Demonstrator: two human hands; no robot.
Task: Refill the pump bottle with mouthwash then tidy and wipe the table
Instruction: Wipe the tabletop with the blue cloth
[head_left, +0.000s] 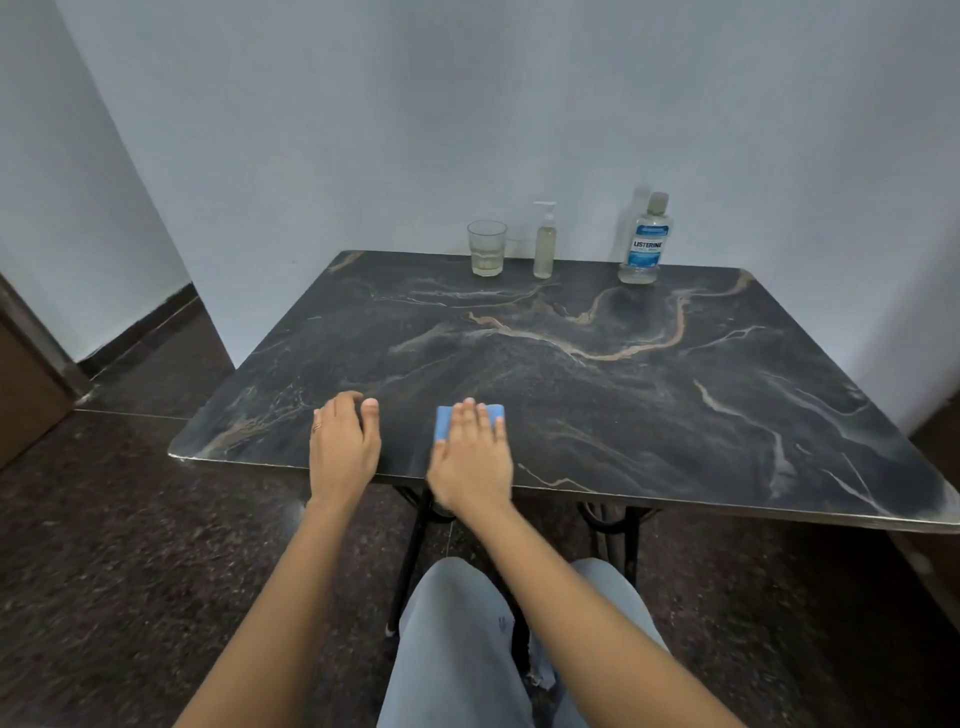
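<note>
The left hand (343, 441) rests on the table (597, 395) near the front edge, toward the front-left corner. Its fingers are loosely bent and hold nothing. Just beside it, the right hand (470, 457) lies flat with straight fingers pressing a blue cloth (442, 421) onto the top, also close to the front edge. The wiping looks under way.

With the cloth this near the edge, a pull toward the body could drag it off onto the floor, since only a flat palm pins it.

Along the back edge stand a glass (487, 248) with some liquid, the pump bottle (544, 244) just right of it, filled and capped, and the mouthwash (645, 244) nearer the back-right corner, cap on and seemingly almost empty.

A long stroke toward the back could knock any of the three. The glass would spill, undoing the wipe. The pump bottle is tall and narrow, so it probably tips easily, and the light mouthwash could skid into the wall.
</note>
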